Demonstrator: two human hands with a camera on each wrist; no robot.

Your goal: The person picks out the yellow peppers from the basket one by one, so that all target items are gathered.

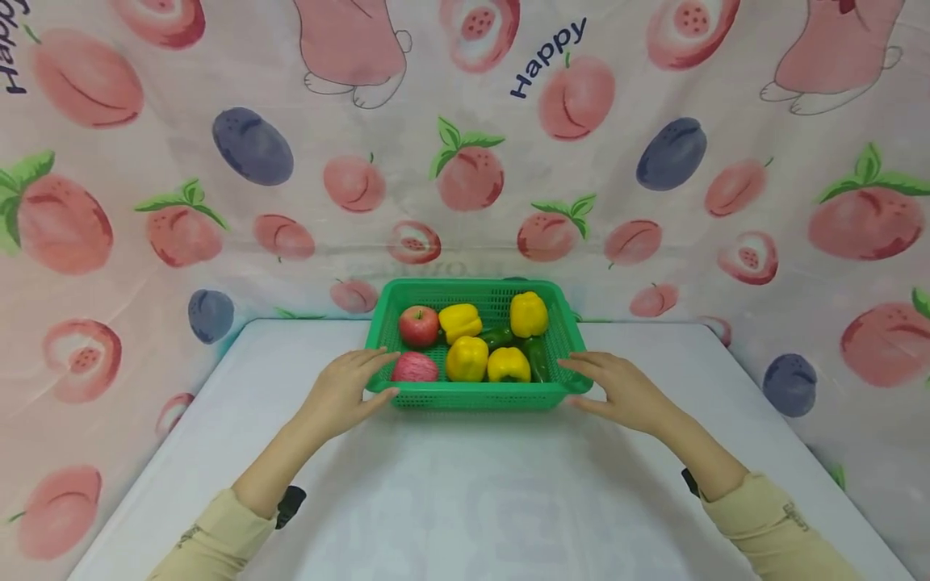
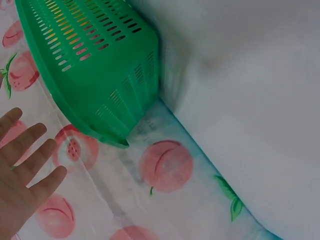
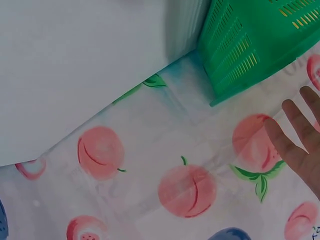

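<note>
Soft, even brightness fills the head view, with faint, blurred shadows on the white table between its side edges. Dimmer, greyish wrist views show shadow beside the green basket.

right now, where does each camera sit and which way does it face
Head: on the head, facing forward and down at the basket, table and patterned cloth; left hand, right hand and sleeves show.
Left wrist: on that wrist, facing the basket's outside and the cloth; left fingers show, lower left.
Right wrist: on that wrist, facing likewise; right fingers show, right edge.
Shared: both wrist views show basket, table and cloth.
</note>
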